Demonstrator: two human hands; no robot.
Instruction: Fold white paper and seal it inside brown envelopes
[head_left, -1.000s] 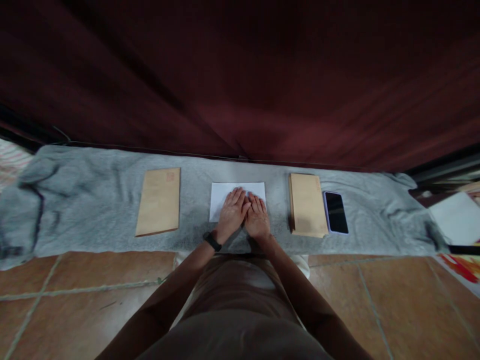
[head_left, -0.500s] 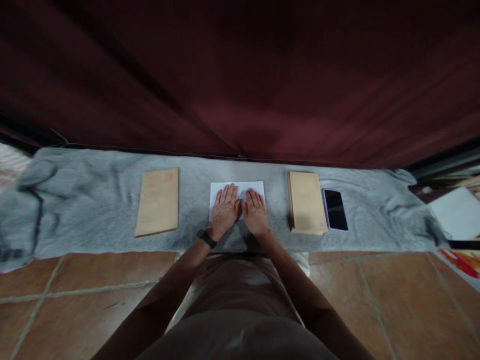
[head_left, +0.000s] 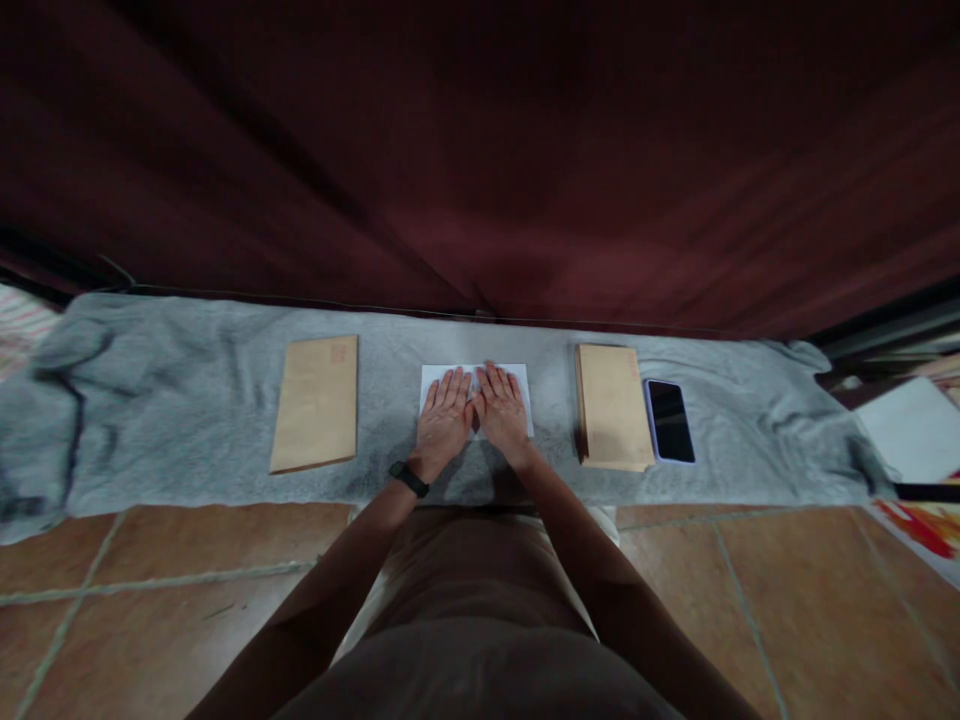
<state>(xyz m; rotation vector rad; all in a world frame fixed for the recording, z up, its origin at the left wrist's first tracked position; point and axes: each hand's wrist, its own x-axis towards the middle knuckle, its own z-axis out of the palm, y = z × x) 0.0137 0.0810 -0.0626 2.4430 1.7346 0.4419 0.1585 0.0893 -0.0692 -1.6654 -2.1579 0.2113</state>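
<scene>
A white sheet of paper (head_left: 519, 375) lies on the grey cloth in front of me, mostly covered by my hands. My left hand (head_left: 444, 415) rests flat on its left part, fingers stretched out and a dark band round the wrist. Lying flat on the right part, my right hand (head_left: 502, 410) has its fingers extended and its thumb close to the left thumb. To the left sits a brown paper envelope (head_left: 315, 405) with a faint red stamp. On the right is a stack of brown envelopes (head_left: 616, 408).
A phone (head_left: 670, 420) with a purple edge lies right of the stack. The grey cloth (head_left: 195, 400) covers the long narrow surface. A dark red curtain (head_left: 480, 200) hangs along the far side. Tiled floor (head_left: 225, 620) shows below, and a white panel (head_left: 911, 430) is at far right.
My right hand has slid slightly left and away from me on the paper, closer to my left hand. The left hand has shifted a little left. Envelopes and phone stay put.
</scene>
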